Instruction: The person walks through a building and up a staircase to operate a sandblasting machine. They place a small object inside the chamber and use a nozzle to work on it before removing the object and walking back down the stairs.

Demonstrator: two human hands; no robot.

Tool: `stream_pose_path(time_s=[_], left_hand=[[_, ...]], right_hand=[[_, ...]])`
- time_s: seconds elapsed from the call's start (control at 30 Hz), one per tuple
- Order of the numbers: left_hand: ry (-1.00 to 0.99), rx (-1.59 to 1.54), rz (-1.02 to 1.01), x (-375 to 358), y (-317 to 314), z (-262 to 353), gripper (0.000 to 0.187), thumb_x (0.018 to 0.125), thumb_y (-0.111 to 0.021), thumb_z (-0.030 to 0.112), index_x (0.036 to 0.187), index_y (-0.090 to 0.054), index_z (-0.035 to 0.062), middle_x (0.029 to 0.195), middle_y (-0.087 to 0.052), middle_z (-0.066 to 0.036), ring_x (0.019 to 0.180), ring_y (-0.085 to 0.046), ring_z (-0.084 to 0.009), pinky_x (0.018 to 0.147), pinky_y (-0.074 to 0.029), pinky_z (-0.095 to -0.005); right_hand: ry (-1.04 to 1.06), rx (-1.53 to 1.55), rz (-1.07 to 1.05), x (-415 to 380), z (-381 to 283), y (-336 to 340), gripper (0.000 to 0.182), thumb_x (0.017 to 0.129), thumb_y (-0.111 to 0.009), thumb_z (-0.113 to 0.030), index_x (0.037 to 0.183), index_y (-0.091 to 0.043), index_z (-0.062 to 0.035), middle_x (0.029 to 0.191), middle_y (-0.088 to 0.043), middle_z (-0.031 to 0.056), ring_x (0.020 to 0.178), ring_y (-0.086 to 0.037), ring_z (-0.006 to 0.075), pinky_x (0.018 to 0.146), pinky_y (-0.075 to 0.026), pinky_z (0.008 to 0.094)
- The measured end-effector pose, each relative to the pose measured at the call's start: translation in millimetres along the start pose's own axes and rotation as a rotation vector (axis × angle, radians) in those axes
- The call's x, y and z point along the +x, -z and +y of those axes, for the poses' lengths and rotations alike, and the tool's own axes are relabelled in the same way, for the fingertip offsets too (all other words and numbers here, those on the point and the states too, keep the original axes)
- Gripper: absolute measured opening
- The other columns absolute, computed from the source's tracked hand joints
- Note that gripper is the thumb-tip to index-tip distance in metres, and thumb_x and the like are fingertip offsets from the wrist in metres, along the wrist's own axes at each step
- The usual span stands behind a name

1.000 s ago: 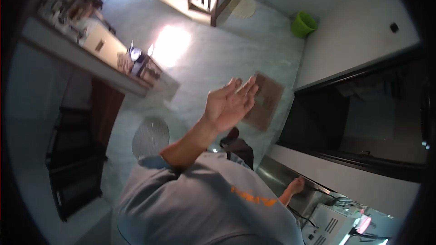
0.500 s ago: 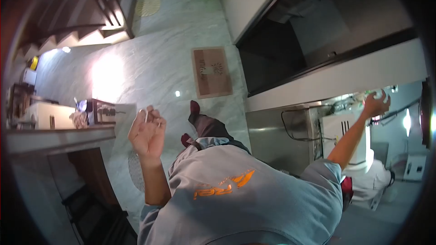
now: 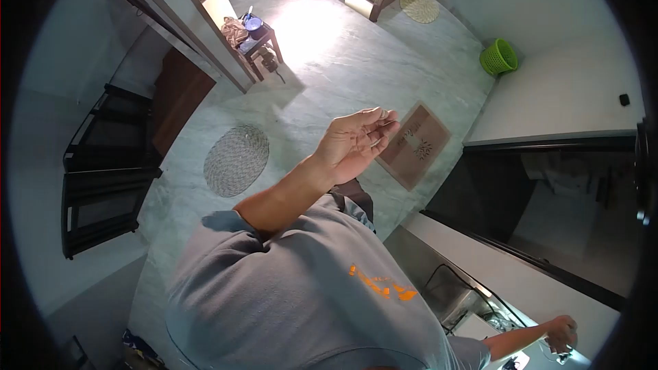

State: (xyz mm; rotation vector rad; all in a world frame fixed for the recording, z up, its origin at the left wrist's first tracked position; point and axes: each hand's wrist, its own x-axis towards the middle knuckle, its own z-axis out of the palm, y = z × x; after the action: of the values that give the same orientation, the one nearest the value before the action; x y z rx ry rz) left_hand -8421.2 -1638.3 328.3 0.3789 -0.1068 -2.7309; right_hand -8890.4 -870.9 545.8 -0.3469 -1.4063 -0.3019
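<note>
My left hand (image 3: 356, 140) is raised in front of my chest, palm partly up, with the thumb and fingers curled in. A small pale, thin thing seems to sit at its fingertips, too small to name. Behind those fingers lies a brown doormat (image 3: 415, 146) on the floor. My right hand (image 3: 562, 334) is stretched out far to the right, above a cluttered counter. Its fingers are bent inward, and whatever they hold is hidden. Cables and a white appliance (image 3: 473, 327) are near the right forearm.
A round woven mat (image 3: 237, 160) lies on the marble floor. Folded black chairs (image 3: 103, 171) lean at the left. A small table (image 3: 264, 42) holds a blue pot (image 3: 253, 24). A green basket (image 3: 498, 57) stands by the wall. A dark glass panel (image 3: 548, 199) is at the right.
My view has turned, so the room appears rotated and shifted right. My left hand has come across toward the middle. The right hand's spread fingers have curled in.
</note>
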Motion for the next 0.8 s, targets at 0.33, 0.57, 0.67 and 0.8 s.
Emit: stream_pose_path(time_s=[0.33,0.57,0.67,0.8], left_hand=[[-0.586,0.919,-0.005,-16,-11,-41,0.010,0.093,-0.066,0.011,0.097,-0.070,0.0023,0.121,-0.056,-0.008,0.110,-0.050,-0.0159,0.093,-0.039,-0.0321],[0.120,0.175,-0.084,21,-20,-61,0.013,0.099,-0.055,0.017,0.098,-0.060,0.0050,0.129,-0.052,-0.010,0.121,-0.049,-0.0231,0.097,-0.042,-0.0386],[0.299,-0.002,-0.009,37,-11,-79,0.016,0.101,-0.051,0.019,0.099,-0.059,0.0052,0.129,-0.052,-0.011,0.125,-0.048,-0.0256,0.097,-0.042,-0.0399],[0.418,-0.036,-0.035,43,-4,-97,0.016,0.101,-0.052,0.020,0.101,-0.058,0.0053,0.131,-0.051,-0.010,0.126,-0.048,-0.0263,0.098,-0.041,-0.0410]], right_hand=[[0.307,-0.954,0.524,-16,5,31,0.063,0.088,-0.063,-0.049,0.127,-0.047,-0.0026,0.132,-0.043,0.0168,0.118,-0.046,0.0351,0.085,-0.041,0.0572],[0.038,-0.109,0.157,2,-79,102,0.027,0.098,-0.050,-0.031,0.114,-0.055,-0.0103,0.126,-0.051,0.0145,0.111,-0.052,0.0359,0.085,-0.041,0.0553],[0.065,-0.074,0.164,1,-70,89,0.028,0.100,-0.047,-0.034,0.113,-0.054,-0.0107,0.126,-0.050,0.0152,0.109,-0.052,0.0362,0.082,-0.043,0.0531],[-0.018,-0.479,-0.029,-24,-15,45,0.032,0.100,-0.047,-0.037,0.118,-0.051,-0.0108,0.130,-0.048,0.0141,0.111,-0.052,0.0360,0.083,-0.044,0.0524]])
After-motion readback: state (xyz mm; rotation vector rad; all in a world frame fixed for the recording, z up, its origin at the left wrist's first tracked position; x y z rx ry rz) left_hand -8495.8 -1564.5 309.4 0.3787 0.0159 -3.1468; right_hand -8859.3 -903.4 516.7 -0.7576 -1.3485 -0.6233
